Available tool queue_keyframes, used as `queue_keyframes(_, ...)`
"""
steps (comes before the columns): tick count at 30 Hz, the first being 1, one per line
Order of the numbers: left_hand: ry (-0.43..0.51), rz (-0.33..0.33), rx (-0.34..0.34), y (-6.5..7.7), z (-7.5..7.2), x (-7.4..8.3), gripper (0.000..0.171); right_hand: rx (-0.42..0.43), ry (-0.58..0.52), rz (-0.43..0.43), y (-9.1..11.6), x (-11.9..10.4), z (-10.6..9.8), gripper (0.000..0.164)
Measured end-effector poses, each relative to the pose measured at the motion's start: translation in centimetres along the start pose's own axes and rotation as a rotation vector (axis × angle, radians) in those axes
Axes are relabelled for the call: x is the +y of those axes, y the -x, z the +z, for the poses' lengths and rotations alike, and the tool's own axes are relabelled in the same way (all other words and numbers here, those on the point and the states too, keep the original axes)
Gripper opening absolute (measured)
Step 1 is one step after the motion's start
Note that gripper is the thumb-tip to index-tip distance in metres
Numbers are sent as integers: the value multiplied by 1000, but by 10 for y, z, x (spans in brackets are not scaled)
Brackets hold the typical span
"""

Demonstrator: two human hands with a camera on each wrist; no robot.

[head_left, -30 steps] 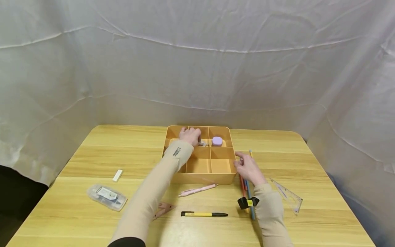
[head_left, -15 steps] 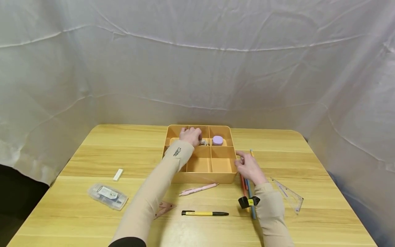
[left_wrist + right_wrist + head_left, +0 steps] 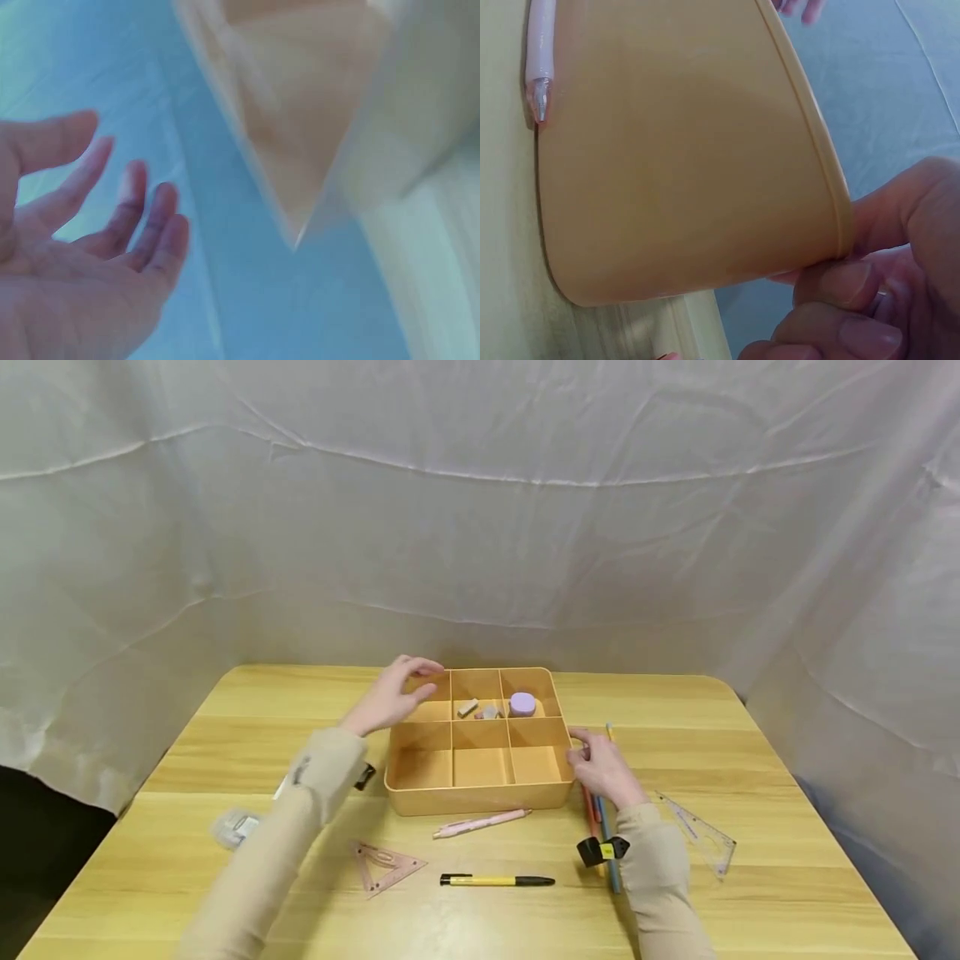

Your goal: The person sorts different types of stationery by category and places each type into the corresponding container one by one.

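Observation:
An orange six-compartment organizer box (image 3: 480,798) stands at the back of the table. My left hand (image 3: 393,695) hovers at its back left corner, fingers spread and holding nothing; the left wrist view shows this left hand (image 3: 97,240) apart from the box. My right hand (image 3: 602,768) is at the box's right side; in the right wrist view its fingers (image 3: 840,281) pinch the rim at a corner. In the back middle compartment lie a small beige block (image 3: 468,707) and a small grey-and-pink piece (image 3: 490,713). A lilac rounded item (image 3: 522,704) sits in the back right one.
In front lie a pink pen (image 3: 482,823), a yellow-and-black pen (image 3: 497,881) and a pink set square (image 3: 384,866). Several pencils (image 3: 606,839) lie under my right wrist, beside a clear set square (image 3: 701,833). My left arm partly covers a clear case (image 3: 235,828).
My left hand has come out of the back middle compartment and moved left, uncovering the beige block. The box has shifted slightly left. My right hand stays at its side.

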State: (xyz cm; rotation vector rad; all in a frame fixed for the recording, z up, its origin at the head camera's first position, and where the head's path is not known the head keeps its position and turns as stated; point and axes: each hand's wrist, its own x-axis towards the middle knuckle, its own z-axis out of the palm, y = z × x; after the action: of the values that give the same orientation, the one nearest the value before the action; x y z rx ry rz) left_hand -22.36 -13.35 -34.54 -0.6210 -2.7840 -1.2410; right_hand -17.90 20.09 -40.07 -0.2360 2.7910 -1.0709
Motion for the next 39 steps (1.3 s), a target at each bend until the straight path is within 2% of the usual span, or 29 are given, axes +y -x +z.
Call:
queue_keyframes(5, -28, -73, -9, 27, -45, -11, 39, 34, 18, -5, -2, 1, -3, 51)
queue_keyframes(10, -89, -202, -21, 56, -72, -46, 44, 41, 49, -4, -1, 1, -6, 51)
queue_keyframes(13, -153, -316, -77, 74, -80, -69, 49, 49, 66, 0, 0, 1, -7, 51)
queue_keyframes(16, -227, -446, -161, 89, -82, -86, 61, 58, 84, 15, 0, 1, -9, 51)
queue_keyframes(18, -263, -524, -224, 96, -80, -92, 73, 60, 88, 27, 0, 1, -10, 51)
queue_keyframes(21, -283, -597, -303, 103, -75, -96, 86, 64, 95, 43, 0, 2, -12, 51)
queue_keyframes(25, -273, -617, -334, 104, -70, -98, 79, 50, 86, 55, 1, 4, -13, 52)
queue_keyframes(31, -253, -607, -299, 103, -68, -104, 66, 19, 60, 71, 1, 5, -11, 53)
queue_keyframes(39, -218, -592, -258, 101, -65, -109, 54, 36, 87, 58, 0, 4, -10, 52)
